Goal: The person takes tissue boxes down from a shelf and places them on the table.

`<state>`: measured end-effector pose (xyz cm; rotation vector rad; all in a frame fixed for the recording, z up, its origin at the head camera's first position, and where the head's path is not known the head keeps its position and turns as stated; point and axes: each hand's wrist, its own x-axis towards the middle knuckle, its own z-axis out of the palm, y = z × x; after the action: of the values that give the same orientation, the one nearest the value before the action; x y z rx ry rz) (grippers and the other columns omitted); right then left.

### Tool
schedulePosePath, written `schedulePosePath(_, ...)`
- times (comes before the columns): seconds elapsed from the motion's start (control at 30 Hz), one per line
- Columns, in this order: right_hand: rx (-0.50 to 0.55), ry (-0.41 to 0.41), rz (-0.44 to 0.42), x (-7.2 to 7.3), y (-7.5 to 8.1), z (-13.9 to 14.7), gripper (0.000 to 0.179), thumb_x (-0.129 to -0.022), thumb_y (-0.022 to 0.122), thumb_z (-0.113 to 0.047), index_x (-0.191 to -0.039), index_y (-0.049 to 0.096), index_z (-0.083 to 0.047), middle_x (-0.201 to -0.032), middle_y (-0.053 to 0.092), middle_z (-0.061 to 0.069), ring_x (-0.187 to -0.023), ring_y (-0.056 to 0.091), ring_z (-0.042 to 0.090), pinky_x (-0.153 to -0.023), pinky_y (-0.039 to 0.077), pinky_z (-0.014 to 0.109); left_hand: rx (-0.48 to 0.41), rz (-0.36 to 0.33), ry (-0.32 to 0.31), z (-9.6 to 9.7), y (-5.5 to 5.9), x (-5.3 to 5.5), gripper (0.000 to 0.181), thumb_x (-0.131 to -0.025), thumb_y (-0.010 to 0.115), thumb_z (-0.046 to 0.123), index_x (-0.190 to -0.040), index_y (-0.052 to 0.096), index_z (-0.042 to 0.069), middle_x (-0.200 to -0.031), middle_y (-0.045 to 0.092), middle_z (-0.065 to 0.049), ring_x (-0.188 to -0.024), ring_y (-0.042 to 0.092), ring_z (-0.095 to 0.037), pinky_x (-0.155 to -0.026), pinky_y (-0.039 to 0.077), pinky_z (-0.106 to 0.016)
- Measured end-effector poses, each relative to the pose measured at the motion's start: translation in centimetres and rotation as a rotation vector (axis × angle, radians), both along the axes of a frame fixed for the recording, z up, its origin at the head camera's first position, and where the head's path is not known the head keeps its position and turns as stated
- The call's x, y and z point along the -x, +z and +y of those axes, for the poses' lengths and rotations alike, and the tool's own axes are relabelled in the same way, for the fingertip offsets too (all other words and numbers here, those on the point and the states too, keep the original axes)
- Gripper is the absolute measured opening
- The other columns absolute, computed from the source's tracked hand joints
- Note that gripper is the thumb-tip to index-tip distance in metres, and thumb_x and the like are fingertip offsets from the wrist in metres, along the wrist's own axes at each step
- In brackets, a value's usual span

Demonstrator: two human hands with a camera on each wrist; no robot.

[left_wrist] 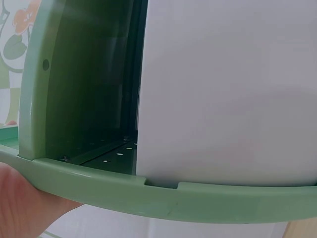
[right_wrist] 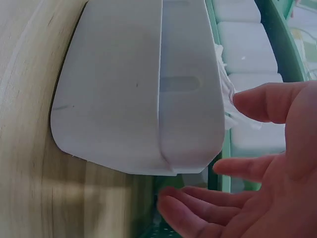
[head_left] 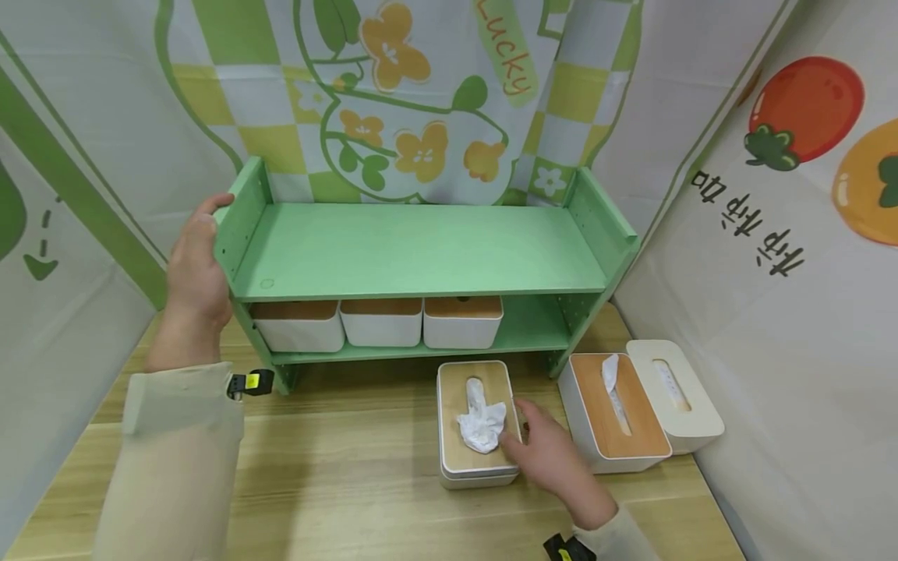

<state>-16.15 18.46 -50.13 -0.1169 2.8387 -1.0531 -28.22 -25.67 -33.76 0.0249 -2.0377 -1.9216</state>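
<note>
A green two-tier shelf (head_left: 421, 249) stands at the back of the wooden table. My left hand (head_left: 199, 280) grips its left side panel near the top; in the left wrist view only part of that hand (left_wrist: 22, 203) shows, beside the green edge. In front of the shelf sits a white tissue box (head_left: 494, 387) with a wood-look lid and a crumpled white tissue (head_left: 482, 427) sticking out. My right hand (head_left: 547, 452) is at this box's right side, fingers spread, holding nothing. From the right wrist view, the thumb (right_wrist: 262, 101) is close to the tissue; contact cannot be told.
Several white boxes with wood-look tops, including one box (head_left: 463, 323), line the lower shelf, with a gap at their right. Right of my right hand stand another wood-topped tissue box (head_left: 631, 405) and an all-white tissue box (head_left: 691, 405). Printed fabric walls (head_left: 758, 312) enclose the table.
</note>
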Motion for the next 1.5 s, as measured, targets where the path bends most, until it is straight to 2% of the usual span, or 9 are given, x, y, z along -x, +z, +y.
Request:
schedulePosePath(0.13,-0.162,0.076,0.146,-0.3,0.0,-0.4,0.057,-0.092,0.067,-0.03,-0.14,0.053,-0.001,-0.141,0.049,0.024,-0.123,0.051,0.043,-0.093,0.045,0.059,-0.03,0.009,-0.011,0.0,0.0,0.0,0.047,-0.107,0.026,0.041,-0.148,0.048,0.033,-0.159,0.021,0.003,-0.123,0.03,-0.02,-0.092,0.031,-0.036)
schedulePosePath(0.2,-0.225,0.115,0.217,-0.5,0.0,-0.7,0.053,-0.091,0.067,-0.029,-0.135,0.057,0.0,-0.138,0.05,0.026,-0.121,0.052,0.045,-0.092,0.046,0.059,-0.034,0.011,-0.015,0.1,0.0,0.1,0.047,-0.107,0.026,0.041,-0.147,0.048,0.032,-0.158,0.023,0.001,-0.114,0.034,-0.018,-0.085,0.034,-0.033)
schedulePosePath(0.27,-0.282,0.154,0.288,-0.7,0.1,-1.0,0.051,-0.089,0.068,-0.029,-0.13,0.06,0.0,-0.135,0.052,0.028,-0.12,0.052,0.045,-0.092,0.046,0.058,-0.018,0.011,-0.013,0.1,0.1,0.1,0.047,-0.107,0.025,0.041,-0.148,0.048,0.032,-0.158,0.023,0.002,-0.114,0.034,-0.017,-0.084,0.034,-0.032)
schedulePosePath(0.47,-0.316,0.255,0.389,-1.1,0.1,-2.0,0.061,-0.087,0.071,-0.034,-0.135,0.058,0.001,-0.137,0.051,0.028,-0.127,0.048,0.044,-0.103,0.038,0.055,-0.021,0.01,-0.009,0.2,0.1,0.1,0.047,-0.107,0.026,0.039,-0.147,0.048,0.032,-0.154,0.027,-0.001,-0.11,0.037,-0.018,-0.083,0.035,-0.031)
schedulePosePath(0.6,-0.318,0.291,0.389,-1.2,0.0,-2.7,0.067,-0.088,0.071,-0.037,-0.142,0.053,-0.003,-0.141,0.048,0.026,-0.13,0.045,0.042,-0.105,0.035,0.056,-0.068,0.016,-0.024,0.3,0.1,0.1,0.046,-0.107,0.028,0.037,-0.146,0.05,0.03,-0.147,0.032,-0.004,-0.097,0.04,-0.017,-0.074,0.04,-0.028)
schedulePosePath(0.77,-0.375,0.338,0.387,-1.2,-0.1,-3.4,0.066,-0.093,0.067,-0.039,-0.147,0.048,-0.006,-0.147,0.043,0.025,-0.135,0.041,0.04,-0.107,0.033,0.055,-0.093,0.03,-0.036,0.3,0.0,0.2,0.046,-0.106,0.028,0.035,-0.146,0.05,0.028,-0.14,0.035,-0.006,-0.096,0.041,-0.018,-0.074,0.04,-0.028)
schedulePosePath(0.9,-0.409,0.373,0.366,-1.4,-0.2,-3.8,0.063,-0.095,0.065,-0.04,-0.145,0.051,-0.005,-0.147,0.043,0.027,-0.135,0.038,0.044,-0.106,0.032,0.06,-0.088,0.03,-0.04,0.3,-0.1,0.1,0.046,-0.106,0.027,0.036,-0.147,0.049,0.029,-0.14,0.034,-0.006,-0.098,0.041,-0.018,-0.076,0.04,-0.03)
schedulePosePath(1.23,-0.467,0.357,0.267,-1.7,-0.2,-4.8,0.074,-0.091,0.063,-0.059,-0.148,0.05,-0.014,-0.15,0.035,0.03,-0.137,0.033,0.048,-0.107,0.027,0.064,-0.095,0.021,-0.042,0.3,0.0,0.1,0.046,-0.107,0.027,0.036,-0.147,0.049,0.029,-0.145,0.031,-0.006,-0.1,0.04,-0.018,-0.078,0.039,-0.031)
schedulePosePath(1.5,-0.469,0.347,0.247,-1.8,0.1,-5.2,0.07,-0.091,0.064,-0.058,-0.145,0.053,-0.015,-0.149,0.034,0.034,-0.136,0.031,0.051,-0.106,0.027,0.065,-0.089,0.012,-0.044,0.0,0.0,0.0,0.046,-0.107,0.027,0.037,-0.147,0.048,0.03,-0.138,0.035,-0.004,-0.09,0.039,-0.017,-0.069,0.039,-0.026)
